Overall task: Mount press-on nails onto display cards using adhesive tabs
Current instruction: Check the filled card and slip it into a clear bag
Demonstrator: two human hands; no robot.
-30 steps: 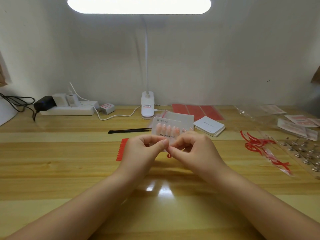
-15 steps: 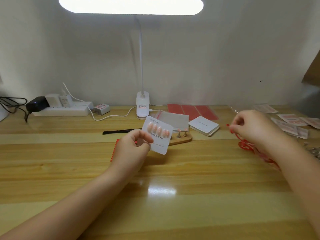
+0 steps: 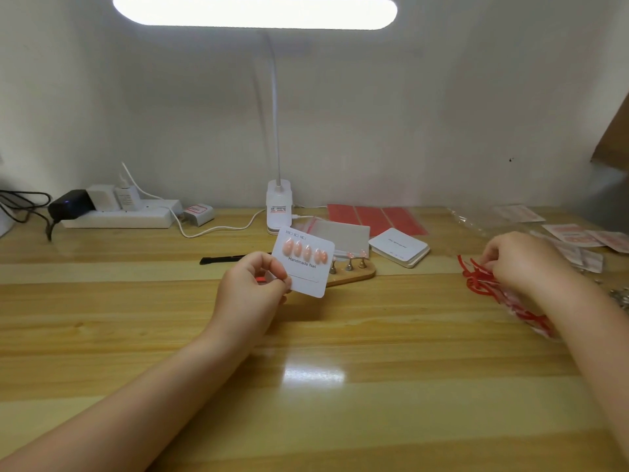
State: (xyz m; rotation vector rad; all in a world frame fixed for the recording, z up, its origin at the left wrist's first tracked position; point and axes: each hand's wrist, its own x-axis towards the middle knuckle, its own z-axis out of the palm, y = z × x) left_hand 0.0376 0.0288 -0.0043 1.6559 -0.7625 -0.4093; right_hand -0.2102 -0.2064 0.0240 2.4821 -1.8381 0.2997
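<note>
1. The left hand holds the card at frame centre, tilted up off the desk, probably to keep its face in view for the next nail
2. Its fingers pinch the card's lower left corner; four nails sit above them, clear of the grip
3. The right hand, at right, has curled fingers on the red strips, likely fetching or dropping a tab

Two bare forearms enter from lower left and lower right of the frame. No sleeves in view on either. Left hand, centre frame: bare, short nails. Right hand, right edge: bare. Fingertips partly hidden; nail detail unclear.
</note>
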